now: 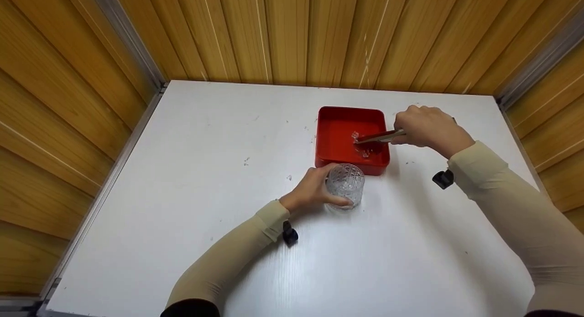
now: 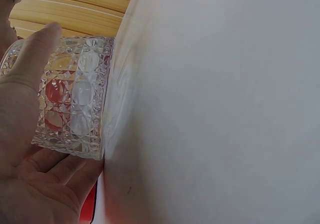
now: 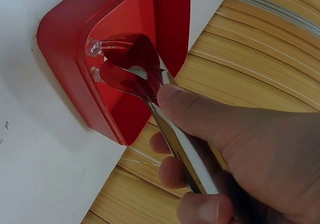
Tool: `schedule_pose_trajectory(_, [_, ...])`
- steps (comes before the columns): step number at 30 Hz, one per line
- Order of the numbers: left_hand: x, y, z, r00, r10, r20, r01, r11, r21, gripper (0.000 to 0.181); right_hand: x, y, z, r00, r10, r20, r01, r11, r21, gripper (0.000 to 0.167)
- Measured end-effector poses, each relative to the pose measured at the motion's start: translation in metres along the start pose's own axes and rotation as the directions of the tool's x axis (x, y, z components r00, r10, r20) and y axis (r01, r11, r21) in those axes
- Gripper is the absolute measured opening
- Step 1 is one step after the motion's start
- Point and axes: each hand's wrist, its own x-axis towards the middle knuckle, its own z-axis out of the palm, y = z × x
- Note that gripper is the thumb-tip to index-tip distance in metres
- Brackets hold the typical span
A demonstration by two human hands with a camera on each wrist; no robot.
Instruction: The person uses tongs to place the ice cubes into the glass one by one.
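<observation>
At upper right, the right hand [image 1: 429, 127] is gripping serving tongs [image 1: 382, 137] pointing left into a red tray [image 1: 335, 130]; near centre, the left hand [image 1: 312, 189] is clasping a cut-glass tumbler [image 1: 347, 182].

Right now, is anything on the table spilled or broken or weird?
Small dark marks dot the white table around the red box, odd on such a plain top; I can't tell whether they're scratches or dirt. The glass looks upright.

No readable text, labels, brands, numbers or signs in any view: nothing legible on glass [image 1: 345, 185], red box [image 1: 335, 130], tongs [image 1: 381, 136], table [image 1: 191, 180] or wood-look walls [image 1: 287, 34].
</observation>
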Motion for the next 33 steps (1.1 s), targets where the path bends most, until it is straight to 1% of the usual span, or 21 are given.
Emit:
schedule_pose_trajectory(10, [0.001, 0.0, 0.0, 1.0, 0.004, -0.001, -0.004, 1.0, 0.014, 0.088, 0.003, -0.004, 0.004, 1.0, 0.011, 0.017, -0.011, 1.0, 0.006, 0.02])
schedule_pose_trajectory(14, [0.0, 0.0, 0.0, 1.0, 0.0, -0.008, 0.001, 0.999, 0.038, 0.087, 0.004, -0.005, 0.006, 1.0, 0.012, -0.002, -0.012, 1.0, -0.016, 0.018])
schedule_pose_trajectory(17, [0.0, 0.0, 0.0, 1.0, 0.0, -0.013, 0.0, 0.998, 0.055, 0.087, 0.004, -0.005, 0.01, 1.0, 0.01, -0.003, -0.01, 1.0, -0.025, 0.018])
schedule_pose_trajectory(23, [-0.001, 0.0, 0.001, 1.0, 0.003, -0.007, -0.002, 0.999, 0.034, 0.086, 0.005, -0.004, 0.013, 1.0, 0.012, 0.011, -0.012, 1.0, -0.024, 0.019])
schedule_pose_trajectory(33, [0.0, -0.001, 0.0, 1.0, -0.004, 0.002, 0.004, 1.0, 0.021, 0.086, 0.004, -0.004, 0.012, 0.999, 0.022, 0.024, -0.022, 1.0, -0.001, 0.016])
